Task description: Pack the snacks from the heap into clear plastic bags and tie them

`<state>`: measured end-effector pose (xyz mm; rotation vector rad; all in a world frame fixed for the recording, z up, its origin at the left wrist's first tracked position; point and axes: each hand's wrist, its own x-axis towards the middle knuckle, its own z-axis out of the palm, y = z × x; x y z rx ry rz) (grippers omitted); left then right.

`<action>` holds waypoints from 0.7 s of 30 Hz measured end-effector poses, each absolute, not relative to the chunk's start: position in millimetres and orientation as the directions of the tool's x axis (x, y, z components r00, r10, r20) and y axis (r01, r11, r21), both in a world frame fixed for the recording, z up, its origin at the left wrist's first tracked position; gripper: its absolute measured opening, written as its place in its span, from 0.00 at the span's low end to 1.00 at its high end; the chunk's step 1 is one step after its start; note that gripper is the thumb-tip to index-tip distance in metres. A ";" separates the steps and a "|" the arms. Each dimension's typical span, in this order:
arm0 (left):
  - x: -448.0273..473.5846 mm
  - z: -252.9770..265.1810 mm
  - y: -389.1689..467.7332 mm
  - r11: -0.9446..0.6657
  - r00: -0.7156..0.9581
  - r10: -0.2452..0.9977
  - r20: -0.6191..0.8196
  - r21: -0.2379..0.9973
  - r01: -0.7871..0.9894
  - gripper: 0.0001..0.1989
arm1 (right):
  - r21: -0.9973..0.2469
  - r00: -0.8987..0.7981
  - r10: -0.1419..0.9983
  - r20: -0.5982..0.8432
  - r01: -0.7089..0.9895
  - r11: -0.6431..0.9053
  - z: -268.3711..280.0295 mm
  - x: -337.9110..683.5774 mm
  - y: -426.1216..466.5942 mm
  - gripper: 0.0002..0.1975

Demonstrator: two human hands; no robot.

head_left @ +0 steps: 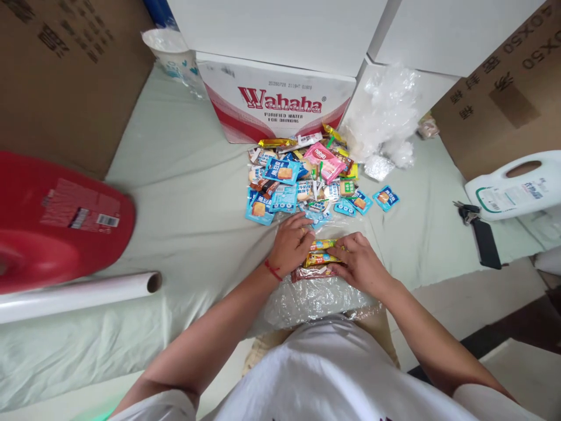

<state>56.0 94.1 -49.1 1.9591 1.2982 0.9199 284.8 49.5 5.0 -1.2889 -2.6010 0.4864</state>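
Observation:
Two yellow snack packets (pixel 322 258) lie side by side just in front of me, with a dark red-brown wrapped snack (pixel 312 273) along their near side. Under them spreads a clear plastic sheet or bag (pixel 319 301). My left hand (pixel 290 245), with a red string at the wrist, rests at their left ends, its fingers stretched out over the plastic. From the right, my right hand (pixel 362 264) has its fingers and thumb closed on the packets' right ends; its palm is hidden. Beyond both hands sits a pile of small snack packets (pixel 302 175), blue, pink and gold.
A Wahaha carton (pixel 280 96) stands behind the pile, with crumpled clear plastic bags (pixel 385 117) to its right. On the left are a red jug (pixel 61 222) and a white roll (pixel 83 295). A white bottle (pixel 517 187) and keys with a black fob (pixel 484 242) lie right.

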 end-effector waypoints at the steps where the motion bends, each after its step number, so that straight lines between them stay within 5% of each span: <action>1: 56.2 -49.1 93.9 -0.343 0.294 0.932 0.214 0.783 0.519 0.14 | -0.359 -0.620 0.785 0.007 0.731 0.581 7.1 282.8 51.8 0.17; 12: 55.1 -41.8 91.7 -0.306 0.280 0.942 0.187 0.824 0.478 0.26 | -0.294 -0.683 0.730 -0.024 0.703 0.648 21.8 261.4 62.7 0.16; 19: 55.5 -41.6 91.3 -0.293 0.258 0.947 0.191 0.841 0.454 0.30 | -0.332 -0.662 0.743 0.092 0.683 0.650 -4.5 259.3 45.3 0.48; 21: 56.1 -42.2 91.2 -0.287 0.239 0.951 0.196 0.848 0.446 0.30 | -0.301 -0.650 0.752 0.109 0.699 0.648 -16.4 258.5 40.1 0.49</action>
